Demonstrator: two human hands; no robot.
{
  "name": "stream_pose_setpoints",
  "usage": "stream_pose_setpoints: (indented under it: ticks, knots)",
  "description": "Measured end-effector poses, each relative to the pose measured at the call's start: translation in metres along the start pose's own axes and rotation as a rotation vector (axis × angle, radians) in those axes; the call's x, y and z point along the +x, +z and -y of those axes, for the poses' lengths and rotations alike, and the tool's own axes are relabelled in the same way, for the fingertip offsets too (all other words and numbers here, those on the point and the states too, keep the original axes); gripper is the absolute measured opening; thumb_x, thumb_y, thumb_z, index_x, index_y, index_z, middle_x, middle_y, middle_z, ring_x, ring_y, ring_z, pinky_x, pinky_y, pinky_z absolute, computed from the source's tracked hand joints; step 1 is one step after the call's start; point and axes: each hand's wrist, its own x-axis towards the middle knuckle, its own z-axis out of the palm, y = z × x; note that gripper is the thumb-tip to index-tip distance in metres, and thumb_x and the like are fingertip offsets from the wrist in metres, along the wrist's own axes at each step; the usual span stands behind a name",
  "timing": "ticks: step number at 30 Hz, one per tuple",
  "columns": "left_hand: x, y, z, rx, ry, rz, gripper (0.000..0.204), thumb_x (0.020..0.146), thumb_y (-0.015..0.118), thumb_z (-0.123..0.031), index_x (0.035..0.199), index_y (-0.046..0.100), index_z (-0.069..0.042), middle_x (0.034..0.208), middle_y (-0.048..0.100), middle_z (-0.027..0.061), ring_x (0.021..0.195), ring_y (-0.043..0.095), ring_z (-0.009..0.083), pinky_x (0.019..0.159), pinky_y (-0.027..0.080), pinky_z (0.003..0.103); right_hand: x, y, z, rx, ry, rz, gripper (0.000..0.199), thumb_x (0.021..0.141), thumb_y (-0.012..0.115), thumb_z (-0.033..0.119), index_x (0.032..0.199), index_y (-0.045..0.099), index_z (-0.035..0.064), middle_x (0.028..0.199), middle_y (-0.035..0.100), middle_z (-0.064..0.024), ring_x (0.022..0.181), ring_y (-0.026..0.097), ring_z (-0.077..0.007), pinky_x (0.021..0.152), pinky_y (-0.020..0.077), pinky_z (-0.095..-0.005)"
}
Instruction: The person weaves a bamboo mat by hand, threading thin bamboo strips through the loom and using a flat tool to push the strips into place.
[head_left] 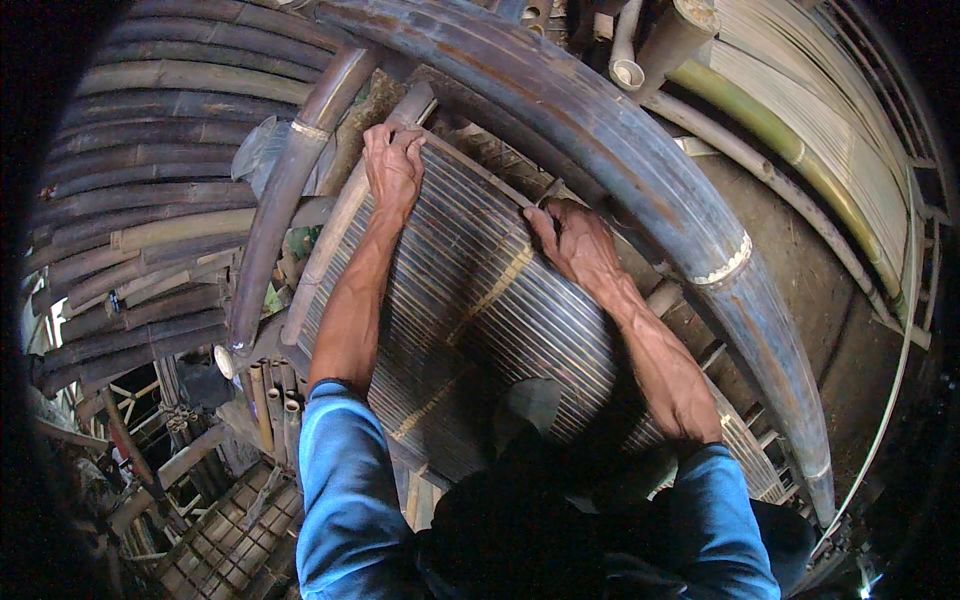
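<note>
Deep shadow falls across the slatted panel point(455, 235) (fisheye bending edges, corners black).

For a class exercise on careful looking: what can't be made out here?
Head view, right hand: most fingertips, hidden by the hand itself.
Head view, slatted panel: part of near side, hidden by dark clothing.
Head view, grey sheet: part, hidden by bamboo post.
Head view, left sleeve: top, cut off by lower edge.

Slatted panel point(480, 290): ribbed bamboo; thick pole point(600, 150): smooth, glossy bamboo; sleeves point(345, 480): cloth.
</note>
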Motion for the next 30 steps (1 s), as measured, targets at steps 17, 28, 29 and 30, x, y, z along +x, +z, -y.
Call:
stream_pose_setpoints:
  ticks: [17,28,29,30]
  knots:
    - [-0.008,-0.064,0.032,-0.089,-0.698,0.019,0.03,0.091,0.063,-0.035,0.098,0.071,-0.007,0.071,0.067,0.0172,0.072,0.067,0.0345,0.07,0.052,0.043,-0.002,0.005,0.002,0.039,0.016,0.005,0.048,0.098,0.055,0.045,0.086,0.065,-0.0009,0.077,0.061,-0.0274,0.072,0.06,-0.0405,0.069,0.0464,-0.0469]
    - [-0.006,0.004,-0.047,-0.171,-0.247,0.319,0.038,0.103,0.046,-0.039,0.119,0.064,-0.01,0.107,0.058,0.0199,0.109,0.053,0.0398,0.095,0.037,0.053,-0.004,-0.012,0.006,0.148,0.049,0.034,0.054,0.098,0.057,0.045,0.071,0.057,-0.0027,0.06,0.046,-0.0158,0.059,0.042,-0.0224,0.059,0.0399,-0.0404]
    - [-0.006,0.007,-0.046,-0.172,-0.246,0.32,0.038,0.103,0.046,-0.039,0.119,0.064,-0.01,0.107,0.058,0.0199,0.109,0.053,0.0398,0.095,0.037,0.053,-0.004,-0.011,0.006,0.148,0.049,0.034,0.054,0.098,0.057,0.045,0.071,0.057,-0.0027,0.06,0.046,-0.0158,0.059,0.042,-0.0224,0.059,0.0399,-0.0404]
    - [-0.008,0.01,-0.043,-0.241,-0.231,0.285,0.039,0.104,0.044,-0.039,0.121,0.062,-0.009,0.109,0.056,0.021,0.109,0.052,0.0403,0.095,0.036,0.053,-0.005,-0.011,0.008,0.153,0.017,0.001,0.055,0.098,0.057,0.045,0.071,0.056,-0.0032,0.06,0.046,-0.0165,0.058,0.042,-0.0232,0.058,0.0392,-0.0408]
